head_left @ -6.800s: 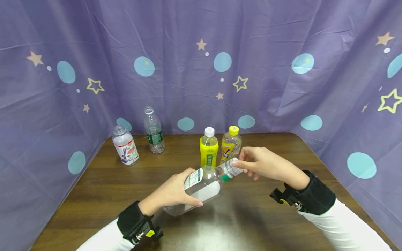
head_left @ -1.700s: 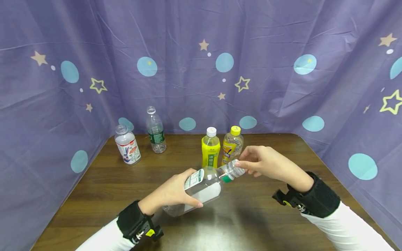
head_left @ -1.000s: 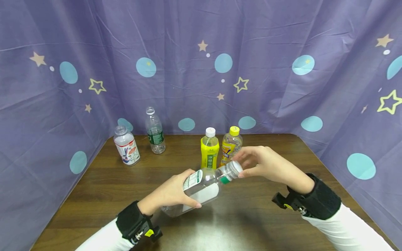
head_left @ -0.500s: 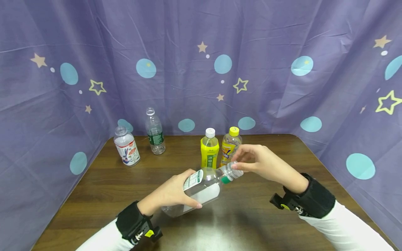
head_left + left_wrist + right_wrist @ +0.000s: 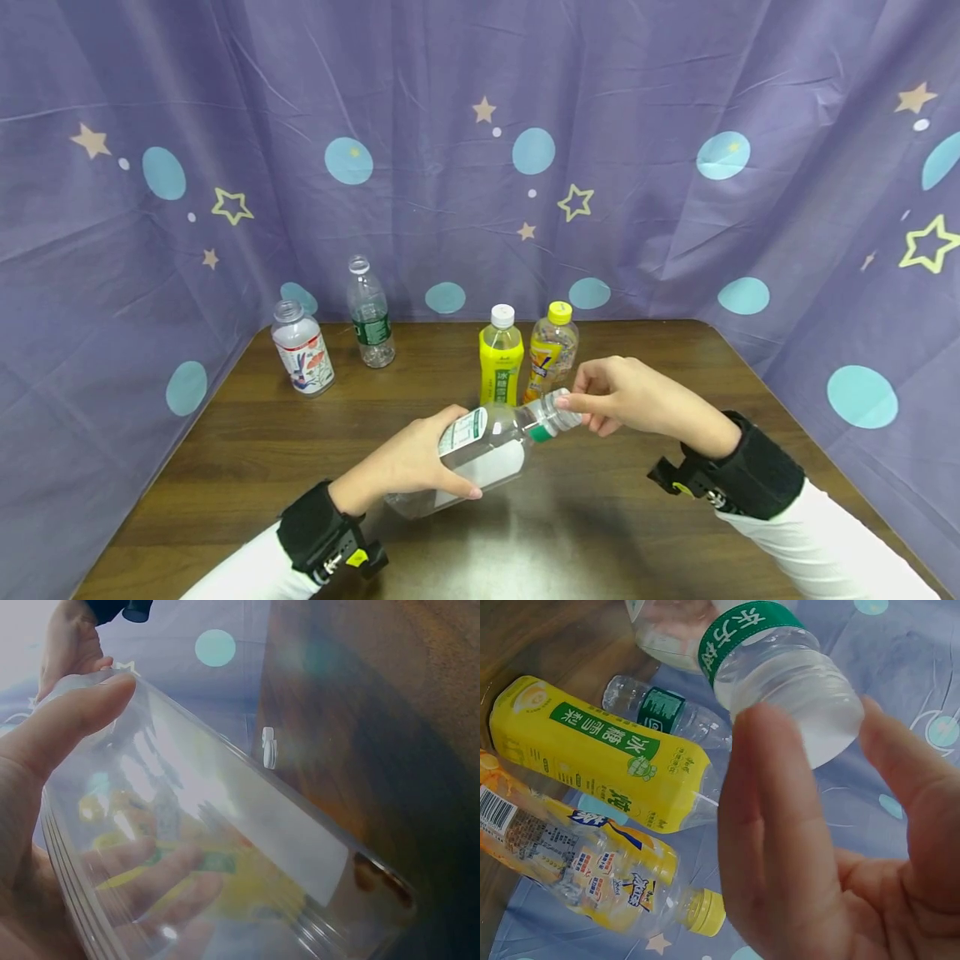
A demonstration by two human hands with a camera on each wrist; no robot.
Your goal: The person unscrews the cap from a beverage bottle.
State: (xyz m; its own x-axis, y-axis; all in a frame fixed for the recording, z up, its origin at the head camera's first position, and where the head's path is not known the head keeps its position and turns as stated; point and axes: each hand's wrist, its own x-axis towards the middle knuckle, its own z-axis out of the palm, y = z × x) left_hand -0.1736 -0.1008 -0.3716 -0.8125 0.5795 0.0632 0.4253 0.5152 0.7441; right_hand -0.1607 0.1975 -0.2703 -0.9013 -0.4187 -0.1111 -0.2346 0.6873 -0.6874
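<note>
the left hand (image 5: 408,467) holds a clear bottle (image 5: 480,450) tilted above the wooden counter (image 5: 570,533), its base low toward the person and its neck pointing up and to the right. the grip here is a full wrap: the thumb lies along the near side of the bottle and the other fingers curl over the far side, next to the white label. the left wrist view shows those fingers (image 5: 150,870) through the transparent wall, with the thumb pressed on top.

the right hand (image 5: 637,398) is at the bottle's clear cap (image 5: 562,408), just above a green neck band (image 5: 537,430). its grip is narrow, thumb and fingertips closed on the cap from either side; the right wrist view shows the thumb (image 5: 772,847) and a finger bracketing the ribbed cap (image 5: 810,697).

just behind the cap stand a yellow-labelled bottle with a white cap (image 5: 500,354) and, touching or just beside it, an orange-labelled bottle with a yellow cap (image 5: 551,350). well apart, at the far left corner, stand a short bottle with a picture label (image 5: 302,348) and a taller clear bottle with a dark green label (image 5: 369,312). a purple cloth with stars and blue dots (image 5: 480,150) hangs round the counter.
</note>
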